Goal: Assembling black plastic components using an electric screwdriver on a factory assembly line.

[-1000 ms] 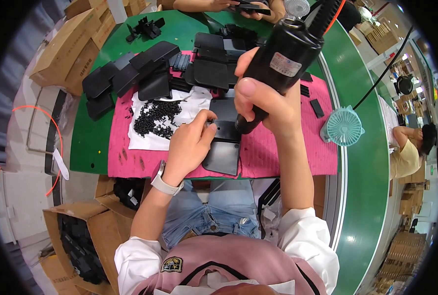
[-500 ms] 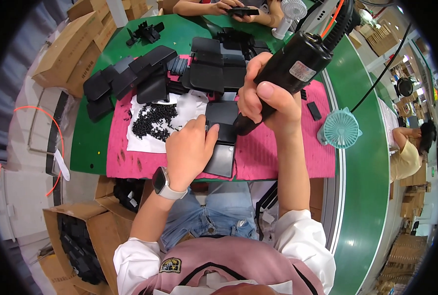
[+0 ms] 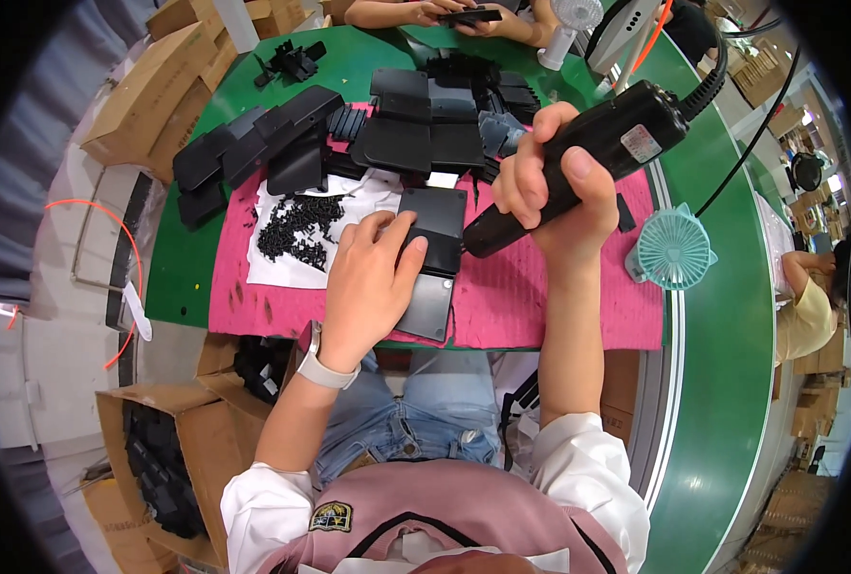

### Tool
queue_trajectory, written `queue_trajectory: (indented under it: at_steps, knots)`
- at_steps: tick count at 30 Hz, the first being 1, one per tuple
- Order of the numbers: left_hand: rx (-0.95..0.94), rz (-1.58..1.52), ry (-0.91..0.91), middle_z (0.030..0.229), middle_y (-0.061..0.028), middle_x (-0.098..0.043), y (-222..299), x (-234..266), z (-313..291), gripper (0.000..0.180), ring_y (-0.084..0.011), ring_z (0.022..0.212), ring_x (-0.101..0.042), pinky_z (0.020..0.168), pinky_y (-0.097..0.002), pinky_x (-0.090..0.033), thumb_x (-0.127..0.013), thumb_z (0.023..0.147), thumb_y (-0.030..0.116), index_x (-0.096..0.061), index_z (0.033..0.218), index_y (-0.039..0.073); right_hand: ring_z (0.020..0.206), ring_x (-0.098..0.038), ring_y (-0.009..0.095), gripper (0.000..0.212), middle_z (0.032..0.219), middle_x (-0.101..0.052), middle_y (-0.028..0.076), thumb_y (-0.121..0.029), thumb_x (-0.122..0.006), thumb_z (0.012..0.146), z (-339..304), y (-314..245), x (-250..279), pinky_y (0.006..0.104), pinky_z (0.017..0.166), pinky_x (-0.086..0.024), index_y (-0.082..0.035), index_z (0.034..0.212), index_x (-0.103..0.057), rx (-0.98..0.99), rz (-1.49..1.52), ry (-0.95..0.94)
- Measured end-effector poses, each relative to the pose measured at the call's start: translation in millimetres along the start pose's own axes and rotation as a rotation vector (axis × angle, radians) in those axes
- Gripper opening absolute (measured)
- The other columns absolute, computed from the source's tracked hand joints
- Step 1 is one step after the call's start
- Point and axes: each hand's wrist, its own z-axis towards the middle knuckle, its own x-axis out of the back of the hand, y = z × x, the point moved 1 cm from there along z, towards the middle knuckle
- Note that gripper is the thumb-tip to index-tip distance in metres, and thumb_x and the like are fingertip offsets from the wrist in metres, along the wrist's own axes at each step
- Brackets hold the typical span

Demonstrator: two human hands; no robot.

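Note:
My right hand is wrapped round a black electric screwdriver, held slanting with its tip low and to the left. That tip points at the right edge of a black hinged plastic piece made of several flat panels, lying on the pink mat. Whether the tip touches the piece I cannot tell. My left hand rests over the left side of the piece, thumb and fingers apart, fingertips on its surface. Left of that hand, a heap of small black screws lies on a white cloth.
Stacked black plastic pieces stand beyond the mat's middle, more at far left. A teal fan sits at right. Another person's hands hold a dark piece across the green table. An open carton stands lower left.
The screwdriver has tilted flatter and its rear end has swung right and down with my right hand. My left hand's fingers have spread slightly over the piece.

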Motion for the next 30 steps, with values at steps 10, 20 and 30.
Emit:
queue_trajectory:
  at_steps: [10, 20, 30]
  knots:
    - [0.472, -0.821, -0.283, 0.089, -0.0017, -0.056, -8, -11, 4, 0.024, -0.0048, 0.076, -0.049, 0.067, -0.0206, -0.040, -0.054, 0.088, 0.006, -0.053, 0.111, 0.003, 0.041, -0.042, 0.012, 0.029, 0.056, -0.048, 0.007, -0.020, -0.060, 0.080, -4, 2, 3, 0.0262, 0.042, -0.035, 0.000, 0.096, -0.046, 0.073, 0.191, -0.120]
    - [0.344, -0.736, -0.250, 0.076, -0.0014, -0.055, -12, -20, 10, 0.021, -0.0096, 0.066, -0.045, 0.061, -0.0248, -0.037, -0.068, 0.078, 0.013, -0.062, 0.095, 0.003, 0.040, -0.042, 0.012, 0.037, 0.055, -0.048, 0.006, -0.022, -0.065, 0.077, -6, 0, -4, 0.0248, 0.040, -0.035, 0.001, 0.096, -0.043, 0.063, 0.170, -0.171]
    - [0.409, -0.671, -0.314, 0.074, -0.0064, -0.060, -7, -10, 16, 0.017, -0.0146, 0.067, -0.050, 0.063, -0.0274, -0.040, -0.066, 0.077, 0.013, -0.062, 0.091, 0.003, 0.040, -0.042, 0.011, 0.038, 0.055, -0.047, 0.006, -0.024, -0.068, 0.076, 1, 2, -15, 0.0245, 0.039, -0.034, -0.001, 0.092, -0.043, -0.036, 0.033, -0.206]
